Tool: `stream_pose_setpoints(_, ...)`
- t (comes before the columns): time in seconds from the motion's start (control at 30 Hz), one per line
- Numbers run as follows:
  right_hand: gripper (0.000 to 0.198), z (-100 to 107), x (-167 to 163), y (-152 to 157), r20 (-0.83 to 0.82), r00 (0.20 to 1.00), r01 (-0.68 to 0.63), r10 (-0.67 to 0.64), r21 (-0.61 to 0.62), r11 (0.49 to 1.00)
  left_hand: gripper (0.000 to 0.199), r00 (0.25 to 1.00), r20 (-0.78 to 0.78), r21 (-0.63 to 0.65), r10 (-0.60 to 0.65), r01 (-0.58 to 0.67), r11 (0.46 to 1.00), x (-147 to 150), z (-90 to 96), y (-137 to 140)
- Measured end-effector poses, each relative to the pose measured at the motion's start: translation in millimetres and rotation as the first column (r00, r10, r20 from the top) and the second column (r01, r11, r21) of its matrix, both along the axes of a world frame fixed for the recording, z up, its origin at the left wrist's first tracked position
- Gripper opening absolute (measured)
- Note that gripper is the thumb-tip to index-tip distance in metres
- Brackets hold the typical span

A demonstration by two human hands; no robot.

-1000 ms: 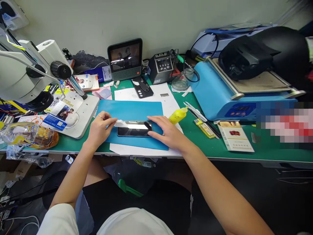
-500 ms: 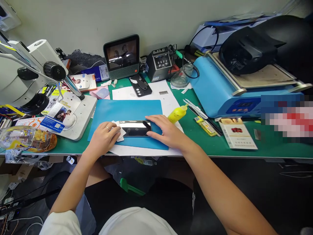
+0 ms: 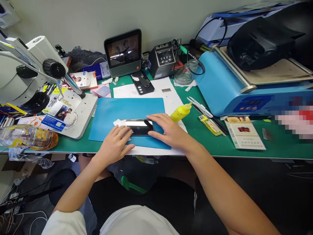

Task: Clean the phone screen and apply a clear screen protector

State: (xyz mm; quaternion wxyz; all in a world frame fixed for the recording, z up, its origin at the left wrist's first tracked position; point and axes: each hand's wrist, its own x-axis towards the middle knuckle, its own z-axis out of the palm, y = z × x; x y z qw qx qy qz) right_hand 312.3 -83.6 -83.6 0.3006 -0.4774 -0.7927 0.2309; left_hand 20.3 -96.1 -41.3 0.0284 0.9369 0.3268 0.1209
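Both hands lie open — left hand pressing white cloth, right hand steadying glossy phone.

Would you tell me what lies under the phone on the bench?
The phone lies on a blue mat; white paper shows beyond its edges. The left hand presses a white wipe, hiding the phone's left end.

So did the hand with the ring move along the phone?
Yes. The left hand slid rightward with the white wipe, from the phone's left end on the blue mat onto its screen, closer to the right hand.
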Motion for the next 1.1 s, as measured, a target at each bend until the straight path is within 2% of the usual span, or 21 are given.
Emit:
stream_pose_setpoints(0.1, 0.060, 0.9, -0.2, -0.4, -0.001, 1.000, 0.002, -0.002, -0.002, 1.000, 0.045, 1.000, 0.013, -0.019, 0.005, -0.004, 1.000, -5.1, 2.2, 5.4)
stream_pose_setpoints(0.27, 0.060, 3.2, -0.1, -0.1, 0.013, 1.000, -0.009, 0.009, 0.007, 1.000, 0.039, 0.999, 0.044, 0.050, 0.009, -0.012, 0.999, -13.6, 4.0, 18.2)
stream_pose_setpoints(0.5, 0.060, 2.8, 0.3, -0.3, -0.002, 1.000, -0.006, 0.006, 0.008, 1.000, 0.036, 0.999, 0.030, 0.039, -0.030, 0.029, 0.999, 2.7, 2.4, 34.3)
stream_pose_setpoints(0.67, 0.060, 3.5, -0.9, -1.4, 0.009, 1.000, -0.006, 0.006, 0.011, 1.000, 0.038, 0.998, 0.030, 0.038, -0.061, 0.060, 0.997, 6.8, 6.6, 13.0)
stream_pose_setpoints(0.8, 0.058, 3.2, -1.6, -2.0, 0.010, 1.000, -0.015, 0.015, 0.027, 1.000, 0.042, 0.999, 0.047, 0.040, -0.006, 0.005, 0.999, 2.4, 8.7, -8.2)
stream_pose_setpoints(1.1, 0.061, 2.5, -1.3, -2.1, 0.013, 1.000, -0.014, 0.014, 0.038, 0.999, 0.049, 0.991, -0.002, 0.063, 0.137, -0.136, 0.989, 22.9, -0.4, -10.2)
